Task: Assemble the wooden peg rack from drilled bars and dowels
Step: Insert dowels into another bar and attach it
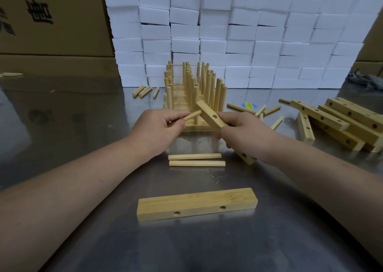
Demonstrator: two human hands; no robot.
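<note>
Wooden dowel (192, 115), pinched in our left hand (157, 126), points rightward at the tilted bar (208, 112) that our right hand (244, 131) grips, its tip just beside the far hole (215, 116).

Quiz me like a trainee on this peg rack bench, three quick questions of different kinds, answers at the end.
1. True or false: the left hand holds a dowel.
2. How many holes show on the side of the near bar?
3. The right hand holds: A a drilled bar; B a second dowel; C nothing.
Key: 1 true; 2 two; 3 A.
</note>
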